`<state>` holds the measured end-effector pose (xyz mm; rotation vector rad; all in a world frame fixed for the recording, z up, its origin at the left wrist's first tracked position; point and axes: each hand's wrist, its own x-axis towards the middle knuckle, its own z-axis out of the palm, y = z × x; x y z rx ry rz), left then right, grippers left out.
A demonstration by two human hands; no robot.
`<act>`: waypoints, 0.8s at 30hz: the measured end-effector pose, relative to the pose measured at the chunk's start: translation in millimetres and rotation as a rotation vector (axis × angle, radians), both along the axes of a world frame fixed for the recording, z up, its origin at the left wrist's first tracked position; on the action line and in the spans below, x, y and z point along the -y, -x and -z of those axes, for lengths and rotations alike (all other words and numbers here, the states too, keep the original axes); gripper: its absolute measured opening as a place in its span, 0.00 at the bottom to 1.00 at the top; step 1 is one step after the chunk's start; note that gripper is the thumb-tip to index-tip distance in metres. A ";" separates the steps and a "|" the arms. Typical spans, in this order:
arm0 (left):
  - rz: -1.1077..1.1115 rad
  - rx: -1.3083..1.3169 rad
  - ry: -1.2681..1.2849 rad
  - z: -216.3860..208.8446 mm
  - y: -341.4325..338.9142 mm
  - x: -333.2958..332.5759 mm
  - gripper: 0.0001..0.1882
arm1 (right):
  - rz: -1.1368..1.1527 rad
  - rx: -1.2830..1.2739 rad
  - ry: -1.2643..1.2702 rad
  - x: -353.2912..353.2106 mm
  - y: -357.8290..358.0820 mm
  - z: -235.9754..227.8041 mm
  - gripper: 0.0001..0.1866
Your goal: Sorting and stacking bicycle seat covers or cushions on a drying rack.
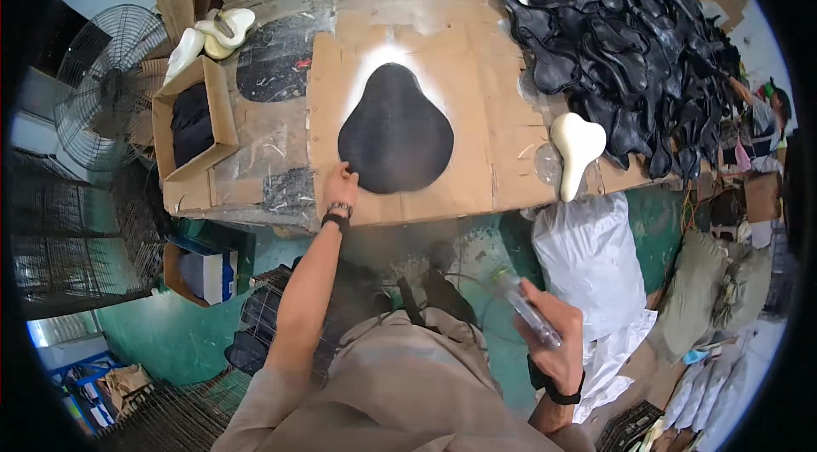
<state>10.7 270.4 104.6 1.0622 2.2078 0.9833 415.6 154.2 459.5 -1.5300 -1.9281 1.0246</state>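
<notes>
the left hand (340, 186) rests on the cardboard-covered table (477, 188), its fingers together and touching the lower left edge of a black pear-shaped piece (396, 128) lying flat there. the right hand (557, 341), held low away from the table, is clamped around what looks like a clear spray tool (528, 307). a white saddle shape (577, 150) lies nearby beside a heap of black pieces (621, 35).

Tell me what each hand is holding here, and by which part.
The right hand grips a clear spray gun around its lower body, nozzle end pointing up. The left hand holds nothing; its fingertips rest at the lower left edge of the black saddle-shaped piece.
</notes>
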 end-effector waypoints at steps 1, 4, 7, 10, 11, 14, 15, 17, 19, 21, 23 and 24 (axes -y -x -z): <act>-0.019 -0.094 0.085 4.7 3.7 -5.2 0.21 | 0.071 -0.011 -0.008 0.7 -2.7 -1.3 0.30; -0.023 -0.244 0.232 -1.8 -14.5 -15.5 0.23 | 0.063 0.011 0.021 -4.4 -22.5 -5.3 0.31; -0.021 -0.321 0.318 -12.8 -23.1 -23.1 0.23 | 0.062 -0.011 -0.021 -11.7 -30.3 1.6 0.31; -0.016 -0.397 0.363 -16.5 -18.4 -24.6 0.21 | 0.125 -0.085 -0.101 -22.3 -31.6 4.9 0.32; 0.002 -0.411 0.359 -15.7 -17.3 -23.9 0.20 | 0.127 -0.095 -0.099 -23.4 -35.2 6.1 0.32; -0.006 -0.428 0.303 -12.1 -17.1 -27.7 0.17 | 0.150 -0.062 -0.044 -22.8 -51.2 8.9 0.32; -0.021 -0.432 0.258 -8.7 -18.3 -26.5 0.16 | 0.148 -0.061 -0.040 -23.4 -54.7 8.1 0.32; -0.060 -0.404 0.238 -2.1 -20.3 -25.4 0.16 | 0.118 0.002 -0.038 -24.8 -62.0 5.3 0.32; -0.100 -0.380 0.207 2.2 -18.8 -28.2 0.15 | 0.094 -0.002 0.014 -19.9 -76.3 6.9 0.32; -0.187 -0.221 0.177 8.5 -16.2 -27.2 0.15 | 0.068 -0.001 0.063 -20.8 -83.0 6.5 0.32; -0.238 -0.126 0.123 17.9 -13.2 -27.4 0.15 | 0.070 -0.056 0.048 -22.9 -80.9 3.2 0.31; -0.282 -0.041 0.072 23.0 -12.0 -26.8 0.16 | 0.115 -0.064 0.013 -26.2 -79.0 1.7 0.31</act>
